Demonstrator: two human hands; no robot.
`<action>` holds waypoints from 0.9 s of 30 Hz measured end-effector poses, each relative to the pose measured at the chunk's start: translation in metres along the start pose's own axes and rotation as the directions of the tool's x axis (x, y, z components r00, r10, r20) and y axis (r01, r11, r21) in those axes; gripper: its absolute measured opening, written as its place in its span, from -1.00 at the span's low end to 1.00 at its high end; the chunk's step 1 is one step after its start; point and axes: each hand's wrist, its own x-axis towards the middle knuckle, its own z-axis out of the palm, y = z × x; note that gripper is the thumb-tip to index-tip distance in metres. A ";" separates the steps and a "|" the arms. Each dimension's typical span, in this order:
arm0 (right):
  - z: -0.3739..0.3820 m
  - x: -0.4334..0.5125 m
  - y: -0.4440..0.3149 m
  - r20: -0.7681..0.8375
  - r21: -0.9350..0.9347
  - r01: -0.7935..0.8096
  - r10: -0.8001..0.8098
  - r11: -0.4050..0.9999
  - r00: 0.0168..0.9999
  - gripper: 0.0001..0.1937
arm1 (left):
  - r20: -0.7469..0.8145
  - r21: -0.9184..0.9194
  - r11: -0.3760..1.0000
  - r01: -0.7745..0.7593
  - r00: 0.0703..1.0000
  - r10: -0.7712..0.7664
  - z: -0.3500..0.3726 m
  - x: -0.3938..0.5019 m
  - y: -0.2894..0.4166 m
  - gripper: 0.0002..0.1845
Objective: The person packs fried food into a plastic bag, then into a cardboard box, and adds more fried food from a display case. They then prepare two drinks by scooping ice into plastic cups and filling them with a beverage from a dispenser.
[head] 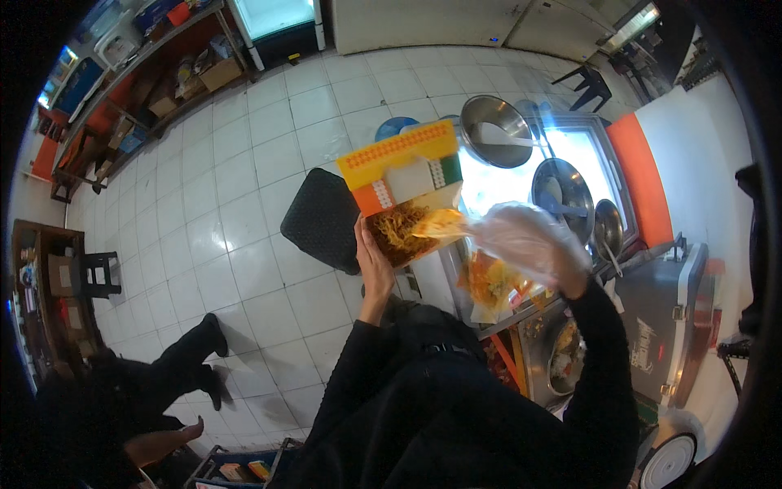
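My left hand (374, 260) grips an open paper takeaway box (403, 177) by its near side. Its yellow, orange and green lid stands up at the back. Brown noodles (397, 229) fill the box. In a clear plastic glove, my right hand (528, 244) reaches in from the right. It holds a flat yellow-orange piece of food (445, 224) over the noodles; motion blurs it, and its kind is unclear. Below that hand, orange and yellow food (489, 281) lies in clear wrapping on the counter's edge.
Steel bowls (473, 122) with utensils stand on a brightly lit glass-topped counter (482, 183). Below it sits another food bowl (565, 360). A grey latched case (654, 330) is at right, a black stool (321, 220) ahead. Another person (110, 403) is at lower left.
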 end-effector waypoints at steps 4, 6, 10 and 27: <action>-0.020 0.005 -0.009 0.025 0.327 -0.260 0.267 0.909 0.963 -0.66 | 0.009 0.020 1.000 -0.019 1.000 0.019 -0.008 0.004 0.006 -0.40; -0.018 0.005 0.006 0.038 0.459 -0.392 0.423 0.797 0.905 -0.66 | 0.012 -0.003 1.000 -0.013 1.000 0.013 -0.005 0.001 0.007 -0.41; 0.002 -0.008 0.041 0.094 -0.063 -0.339 0.344 0.939 0.934 -0.61 | 0.011 -0.025 0.999 -0.028 1.000 0.029 0.001 -0.008 0.004 -0.41; 0.011 0.015 0.046 0.132 -0.829 0.082 0.051 0.554 0.990 -0.64 | 0.002 0.018 0.998 0.066 0.998 -0.066 0.002 -0.015 -0.013 -0.33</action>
